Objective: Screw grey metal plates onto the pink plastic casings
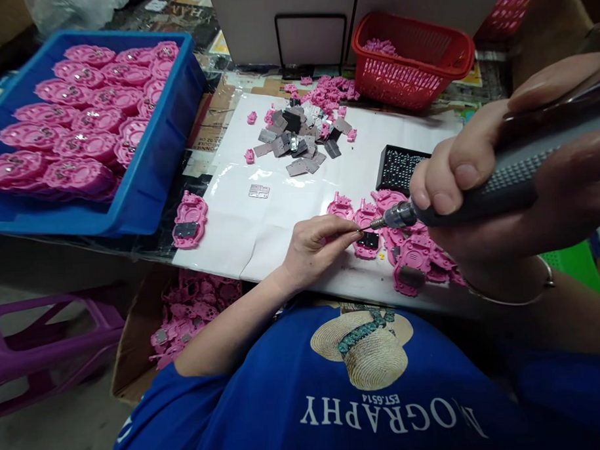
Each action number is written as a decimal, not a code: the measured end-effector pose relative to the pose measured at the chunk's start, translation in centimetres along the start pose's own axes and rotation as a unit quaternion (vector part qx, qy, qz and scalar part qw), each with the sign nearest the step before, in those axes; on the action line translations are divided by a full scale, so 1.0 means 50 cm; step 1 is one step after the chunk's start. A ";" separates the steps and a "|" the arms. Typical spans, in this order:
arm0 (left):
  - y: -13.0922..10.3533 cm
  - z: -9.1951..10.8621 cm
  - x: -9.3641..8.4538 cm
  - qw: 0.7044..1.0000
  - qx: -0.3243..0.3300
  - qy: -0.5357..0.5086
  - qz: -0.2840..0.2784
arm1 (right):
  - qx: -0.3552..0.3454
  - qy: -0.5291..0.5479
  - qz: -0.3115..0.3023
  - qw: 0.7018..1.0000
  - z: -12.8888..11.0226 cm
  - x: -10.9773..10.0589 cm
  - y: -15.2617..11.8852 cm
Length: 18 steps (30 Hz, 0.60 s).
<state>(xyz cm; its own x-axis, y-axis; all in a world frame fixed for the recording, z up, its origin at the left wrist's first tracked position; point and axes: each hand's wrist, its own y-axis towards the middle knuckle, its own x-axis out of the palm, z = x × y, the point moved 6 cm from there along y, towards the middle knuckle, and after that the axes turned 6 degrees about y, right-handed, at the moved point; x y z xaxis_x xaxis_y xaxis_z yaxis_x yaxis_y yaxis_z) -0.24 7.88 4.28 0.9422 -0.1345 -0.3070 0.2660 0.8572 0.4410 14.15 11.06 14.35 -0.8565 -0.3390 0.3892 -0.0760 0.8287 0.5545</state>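
Observation:
My right hand [475,173] is wrapped round a grey and black electric screwdriver [500,178], whose bit points left. At the bit's tip, the thumb and fingers of my left hand [318,247] are pinched together; whatever lies between them is too small to make out. Just beneath the tip lies a pink plastic shell [367,247] with a black plate on it. More pink shells [412,264] are heaped beside it, partly under my right hand. Behind them stands a black tray of small screws [401,170].
A blue bin [146,191] of pink assemblies stands at left. Metal plates [297,136] and small pink parts [329,93] are piled mid-table, near a red basket [412,63]. One shell [189,221] lies at the left edge, above a box of pink parts [189,314]. A purple stool [53,345] is lower left.

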 end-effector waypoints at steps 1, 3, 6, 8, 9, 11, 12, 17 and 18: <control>0.000 0.001 0.001 1.000 0.015 0.005 -0.005 | -0.008 0.011 -0.002 1.000 0.003 -0.001 0.000; -0.002 0.003 0.002 0.999 0.040 0.024 -0.008 | -0.008 0.011 -0.006 1.000 0.006 -0.001 0.000; -0.003 0.003 0.000 0.997 0.054 0.057 -0.001 | 0.008 -0.016 -0.010 1.000 0.002 0.000 0.003; -0.004 0.005 -0.004 0.996 0.053 0.068 0.009 | 0.015 -0.024 -0.032 0.999 -0.001 0.002 0.005; -0.004 0.006 -0.005 0.996 0.052 0.069 0.015 | 0.015 -0.024 -0.042 0.999 -0.002 0.002 0.006; -0.004 0.007 -0.008 0.996 0.050 0.072 0.026 | 0.018 -0.025 -0.051 0.998 0.001 0.001 0.006; -0.004 0.007 -0.009 0.996 0.050 0.075 0.029 | 0.017 -0.022 -0.049 0.998 0.003 0.000 0.005; -0.008 0.013 -0.007 0.988 0.096 0.113 0.037 | 0.028 -0.023 -0.009 0.999 0.008 0.001 -0.006; -0.009 0.014 -0.007 0.987 0.105 0.119 0.037 | 0.037 -0.043 0.006 0.998 0.008 0.000 -0.007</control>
<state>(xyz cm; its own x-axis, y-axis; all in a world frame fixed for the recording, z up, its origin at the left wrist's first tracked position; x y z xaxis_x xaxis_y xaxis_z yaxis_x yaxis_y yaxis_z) -0.54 7.19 4.78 0.8931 0.0663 -0.4449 0.2575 0.7355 0.6267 13.97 10.95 13.88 -0.8980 -0.2924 0.3287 -0.1005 0.8637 0.4939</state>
